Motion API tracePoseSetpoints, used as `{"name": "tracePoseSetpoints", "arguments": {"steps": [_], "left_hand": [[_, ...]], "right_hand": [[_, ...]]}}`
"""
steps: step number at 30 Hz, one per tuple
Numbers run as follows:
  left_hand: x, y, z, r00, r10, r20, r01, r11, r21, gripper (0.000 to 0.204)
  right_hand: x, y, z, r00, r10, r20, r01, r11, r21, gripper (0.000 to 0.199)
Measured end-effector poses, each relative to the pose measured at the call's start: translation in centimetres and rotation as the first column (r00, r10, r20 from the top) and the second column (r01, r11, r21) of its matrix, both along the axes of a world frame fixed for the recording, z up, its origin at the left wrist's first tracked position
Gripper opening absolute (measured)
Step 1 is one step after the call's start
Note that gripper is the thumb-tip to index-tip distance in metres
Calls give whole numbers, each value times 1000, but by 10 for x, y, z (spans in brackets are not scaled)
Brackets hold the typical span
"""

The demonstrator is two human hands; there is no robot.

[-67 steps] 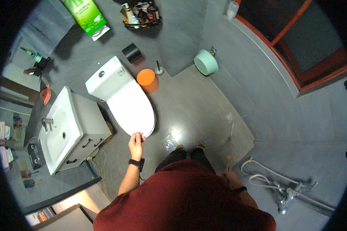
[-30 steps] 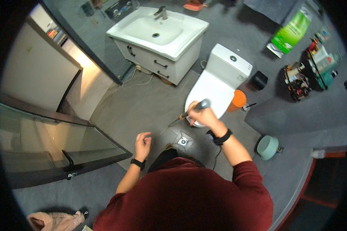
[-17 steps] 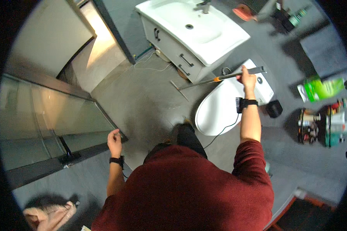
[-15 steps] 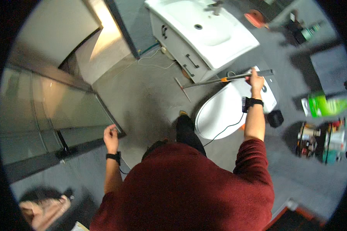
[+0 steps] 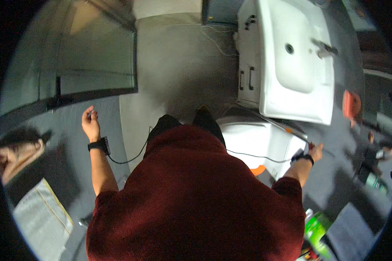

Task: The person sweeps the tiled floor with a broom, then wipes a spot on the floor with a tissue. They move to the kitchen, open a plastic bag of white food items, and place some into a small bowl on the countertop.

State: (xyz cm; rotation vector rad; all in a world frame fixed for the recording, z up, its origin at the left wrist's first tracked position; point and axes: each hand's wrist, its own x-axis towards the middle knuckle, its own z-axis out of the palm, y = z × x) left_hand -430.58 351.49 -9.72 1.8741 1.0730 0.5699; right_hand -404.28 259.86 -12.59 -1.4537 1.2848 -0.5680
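Note:
My right hand, at the right beyond the toilet, is closed round the grip end of a long-handled squeegee. Its slim grey pole with an orange joint slants up and left, between the toilet and the washbasin cabinet. The squeegee's head is hidden in this view. My left hand hangs in the air at the left, near the lower edge of the glass shower door. Its fingers are loosely bent and apart, with nothing seen in them. Each wrist wears a black strap with a cable.
A white washbasin with a tap stands at the upper right. Grey floor lies ahead, with a thin white cable on it. On the right wall are a red-orange item and a green packet. Cloths hang at the left.
My body has turned to the left, so the basin and toilet sit differently in view. My right hand has moved lower and farther right with the squeegee. The squeegee's crossbar head has gone out of sight.

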Motion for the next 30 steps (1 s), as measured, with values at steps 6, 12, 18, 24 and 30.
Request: {"name": "tracePoseSetpoints", "arguments": {"steps": [6,12,18,24,30], "left_hand": [[-4,8,14,977,154,-146,-139,984,110,17],[0,30,29,967,241,-87,-197,917,348,19],[48,103,45,983,183,-33,-137,832,538,29],[100,192,38,975,172,-143,-47,781,623,47],[125,179,45,796,360,-486,-96,869,486,36]], "right_hand": [[15,-59,12,999,-4,-37,8,996,94,53],[43,-45,8,925,-31,-379,-40,984,-176,57],[123,49,40,979,-107,-175,-23,792,-610,50],[221,316,35,733,677,61,-467,566,-679,38],[316,622,1,148,982,121,-844,189,-501,38]]}}
